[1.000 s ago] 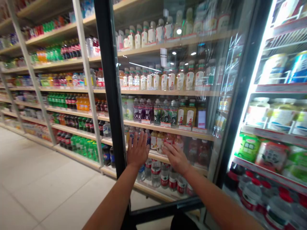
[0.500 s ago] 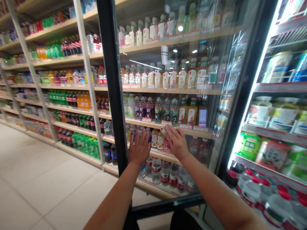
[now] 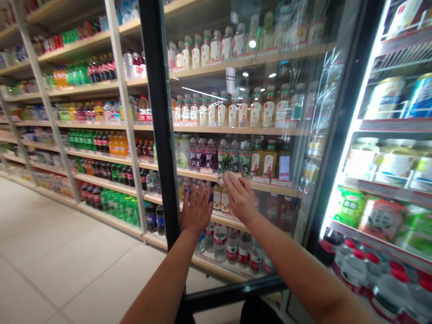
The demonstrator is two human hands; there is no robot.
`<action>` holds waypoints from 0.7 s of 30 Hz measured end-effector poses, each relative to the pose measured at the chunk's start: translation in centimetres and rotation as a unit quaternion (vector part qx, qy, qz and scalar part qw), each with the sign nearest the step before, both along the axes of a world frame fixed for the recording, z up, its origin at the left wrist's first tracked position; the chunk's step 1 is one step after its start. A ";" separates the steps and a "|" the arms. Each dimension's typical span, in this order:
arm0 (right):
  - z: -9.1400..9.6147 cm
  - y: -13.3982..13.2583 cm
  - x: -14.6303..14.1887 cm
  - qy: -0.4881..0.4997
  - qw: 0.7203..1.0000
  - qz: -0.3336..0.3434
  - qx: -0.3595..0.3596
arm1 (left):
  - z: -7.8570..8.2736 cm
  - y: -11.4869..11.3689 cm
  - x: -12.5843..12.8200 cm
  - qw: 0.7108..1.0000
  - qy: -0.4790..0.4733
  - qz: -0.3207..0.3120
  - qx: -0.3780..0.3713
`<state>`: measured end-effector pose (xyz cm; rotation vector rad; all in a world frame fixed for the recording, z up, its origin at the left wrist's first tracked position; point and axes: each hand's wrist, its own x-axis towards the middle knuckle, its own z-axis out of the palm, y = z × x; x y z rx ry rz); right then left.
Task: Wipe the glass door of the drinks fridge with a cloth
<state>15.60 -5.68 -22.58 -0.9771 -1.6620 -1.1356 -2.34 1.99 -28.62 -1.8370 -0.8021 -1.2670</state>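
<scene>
My left hand [image 3: 197,209] lies flat with its fingers stretched out on the glass door [image 3: 216,146] of a drinks cooler. Under the bent fingers of my right hand [image 3: 242,200] is a crumpled whitish cloth [image 3: 222,180], pressed against the same pane. Most of the cloth is covered by those fingers, so its full shape is hidden. The door stands swung open, with a black frame [image 3: 154,99]. Rows of bottles show through the glass, among them purple-labelled bottles [image 3: 209,155] above my hands and clear water bottles [image 3: 220,240] below.
To the right is the lit cooler interior, with juice jugs [image 3: 362,157], pouches [image 3: 381,216] and red-capped water bottles [image 3: 356,270]. Wooden shelves [image 3: 87,119] of soft drinks run along the left. Pale floor tiles [image 3: 84,265] lie below them. Ceiling lights reflect in the glass.
My right hand has slid a little to the left across the glass with the cloth. The left hand stays flat in the same spot.
</scene>
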 end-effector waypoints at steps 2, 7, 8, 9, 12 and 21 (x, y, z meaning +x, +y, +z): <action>-0.7 0.0 -0.1 -0.071 0.997 -0.002 -0.019 | 0.1 -0.1 0.0 1.000 0.003 0.010 0.005; 1.3 0.1 1.6 -0.045 0.999 -0.002 -0.025 | 0.2 -0.1 0.0 1.000 0.008 0.016 0.017; 1.7 0.1 2.0 -0.008 1.000 0.000 -0.016 | 0.2 -0.1 0.0 1.000 0.007 0.014 0.017; 1.7 0.1 2.2 0.024 1.000 0.002 -0.005 | 0.2 -0.1 0.0 1.000 0.007 0.012 0.016; -0.5 -0.3 2.4 0.023 1.000 0.006 0.008 | 0.2 -0.2 0.0 1.000 0.001 0.003 0.016; -4.9 -1.3 4.3 -0.051 0.998 -0.017 -0.035 | 0.1 -0.2 0.0 1.000 -0.002 0.005 0.015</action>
